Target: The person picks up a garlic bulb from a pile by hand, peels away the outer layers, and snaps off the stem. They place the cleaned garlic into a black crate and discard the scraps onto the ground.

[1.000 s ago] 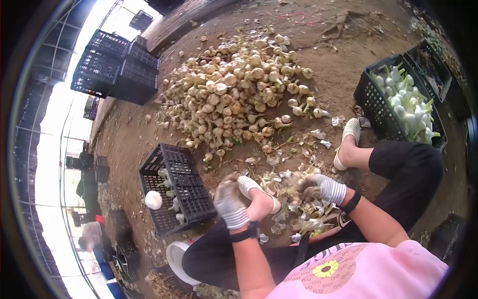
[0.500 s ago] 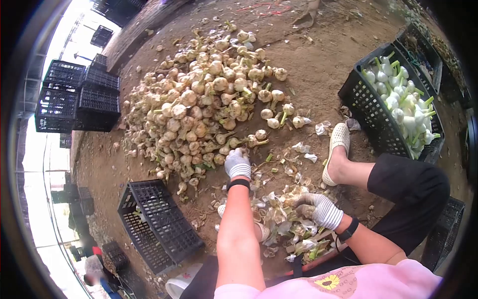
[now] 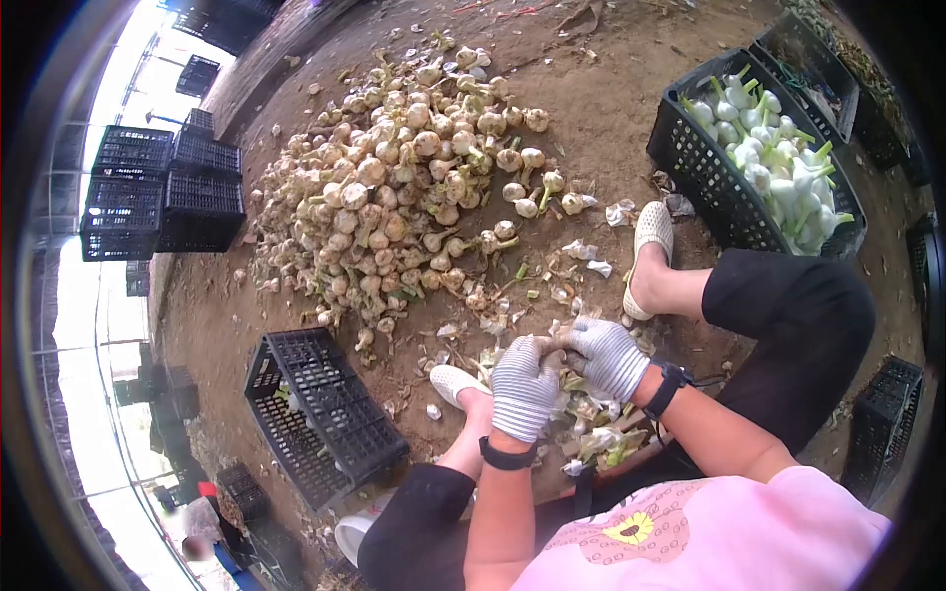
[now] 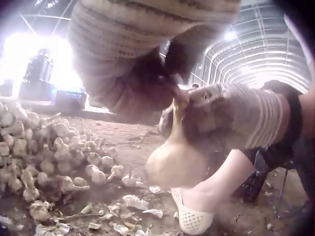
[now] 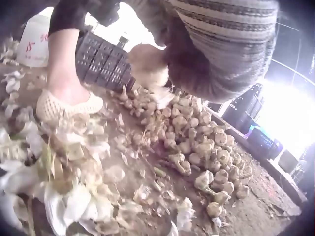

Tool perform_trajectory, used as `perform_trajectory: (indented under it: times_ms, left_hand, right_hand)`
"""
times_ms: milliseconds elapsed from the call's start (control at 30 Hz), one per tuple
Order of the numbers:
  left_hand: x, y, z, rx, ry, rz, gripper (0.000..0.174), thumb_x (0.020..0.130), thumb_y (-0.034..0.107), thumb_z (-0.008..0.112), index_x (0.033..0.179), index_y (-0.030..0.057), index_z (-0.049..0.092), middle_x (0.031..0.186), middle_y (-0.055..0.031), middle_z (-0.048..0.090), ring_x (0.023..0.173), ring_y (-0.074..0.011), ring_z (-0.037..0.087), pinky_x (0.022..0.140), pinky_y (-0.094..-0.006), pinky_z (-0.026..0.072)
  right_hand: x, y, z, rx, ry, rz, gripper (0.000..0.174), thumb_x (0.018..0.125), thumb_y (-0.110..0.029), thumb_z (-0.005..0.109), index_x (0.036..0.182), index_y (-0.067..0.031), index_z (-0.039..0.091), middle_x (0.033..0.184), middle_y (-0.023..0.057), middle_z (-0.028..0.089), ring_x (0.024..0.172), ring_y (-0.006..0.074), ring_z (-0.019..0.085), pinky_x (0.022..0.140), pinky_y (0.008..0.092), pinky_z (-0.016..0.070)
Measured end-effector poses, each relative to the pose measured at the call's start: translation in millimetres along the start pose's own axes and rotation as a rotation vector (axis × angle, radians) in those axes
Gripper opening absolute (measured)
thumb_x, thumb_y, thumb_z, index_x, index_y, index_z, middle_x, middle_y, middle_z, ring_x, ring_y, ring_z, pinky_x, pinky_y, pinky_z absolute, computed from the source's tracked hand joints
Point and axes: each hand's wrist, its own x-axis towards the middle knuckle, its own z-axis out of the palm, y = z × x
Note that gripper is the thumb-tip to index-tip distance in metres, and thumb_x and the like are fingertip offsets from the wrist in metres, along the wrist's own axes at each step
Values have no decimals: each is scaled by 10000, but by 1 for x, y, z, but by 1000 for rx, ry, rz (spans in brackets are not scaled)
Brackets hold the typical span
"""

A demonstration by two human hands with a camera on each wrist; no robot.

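In the head view, my left hand [image 3: 522, 384] and right hand [image 3: 608, 357], both in striped gloves with dirty fingers, meet above a heap of peelings [image 3: 603, 433]. Between them is a garlic bulb [image 4: 174, 164], its round head hanging down below the stem in the left wrist view. Left fingers pinch the top of the stem there, and the right hand's fingers grip just beside it. The right wrist view has the bulb [image 5: 147, 69] against dark glove fingers, with papery skin dangling from it.
A large pile of unpeeled garlic [image 3: 394, 187] lies ahead. A tipped black crate [image 3: 330, 414] is at left, and a crate of cleaned white garlic [image 3: 778, 177] at right. Stacked crates [image 3: 163, 192] stand far left. My feet in cream shoes [image 3: 652, 236] flank the peelings.
A white bulb was in the air at the left crate's opening. My left hand then reached forward to the pile's edge and has come back to meet the right hand at a garlic bulb.
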Motion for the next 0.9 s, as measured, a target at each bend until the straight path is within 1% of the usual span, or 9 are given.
perform_trajectory:
  times_ms: [67, 133, 167, 233, 367, 433, 567, 833, 900]
  left_hand:
    - [-14, 11, -4, -179, 3, -118, 210, 754, 90, 661, 922, -9, 584, 836, -129, 612, 763, -224, 602, 687, -319, 470]
    - [-32, 18, -9, 26, 327, 31, 444, 725, 98, 701, 1097, -49, 507, 1001, -154, 579, 909, -239, 574, 780, -322, 459]
    - [-41, 20, -6, 31, 333, 35, 444, 725, 98, 701, 1097, -49, 507, 1001, -154, 579, 909, -239, 574, 780, -322, 459]
    - [-61, 26, 10, -92, 229, 26, 658, 676, 153, 760, 1195, -81, 432, 1091, -195, 542, 992, -293, 556, 865, -335, 443]
    - [-73, 12, 18, -85, 256, -11, 626, 678, 140, 749, 1186, -75, 453, 1119, -223, 538, 1005, -331, 556, 882, -365, 436]
    - [-73, 24, 13, 109, 297, 146, 579, 702, 130, 716, 1178, -78, 460, 1095, -237, 544, 991, -360, 555, 869, -371, 440]
    - [-74, 27, 9, 236, 260, 167, 540, 712, 111, 686, 1169, -77, 467, 1076, -246, 550, 984, -370, 553, 856, -386, 443]
    - [-75, 26, -1, 332, 244, 174, 491, 680, 52, 675, 1122, -65, 498, 1082, -209, 559, 964, -349, 564, 860, -381, 447]
    - [-75, 22, -4, 52, 275, 148, 480, 659, 36, 720, 1085, -37, 511, 1033, -157, 576, 893, -281, 588, 785, -337, 488]
  right_hand:
    - [-4, -8, -6, 103, 3, 7, 120, 735, -116, 610, 844, -66, 618, 797, 116, 583, 761, 314, 574, 674, 378, 470]
    - [-8, -13, -6, 393, 9, 148, 152, 762, -113, 608, 889, -30, 621, 761, 105, 607, 710, 229, 584, 658, 330, 460]
    - [-10, -18, -7, 395, 10, 140, 152, 762, -113, 608, 889, -30, 621, 761, 105, 607, 710, 229, 584, 658, 330, 460]
    - [-13, -29, -14, 795, -32, 403, 177, 793, -122, 611, 923, -2, 616, 773, 63, 614, 720, 127, 555, 654, 293, 453]
    - [-18, -42, -22, 1026, -138, 402, 241, 809, -181, 639, 969, -6, 599, 828, 22, 609, 767, 85, 539, 686, 252, 462]
    - [-19, -45, -22, 991, -129, 313, 274, 806, -218, 655, 980, -16, 596, 846, 17, 609, 773, 80, 540, 692, 244, 470]
    - [-17, -43, -17, 1068, -173, 437, 272, 811, -240, 657, 973, -28, 606, 873, 16, 615, 777, 79, 552, 679, 234, 481]
    - [-19, -42, -19, 1140, -238, 529, 174, 816, -70, 620, 977, -6, 613, 870, 34, 627, 779, 84, 565, 678, 227, 482]
    - [-20, -44, -22, 1072, -272, 501, 172, 803, -53, 625, 968, -8, 618, 865, 35, 630, 779, 90, 569, 680, 229, 478]
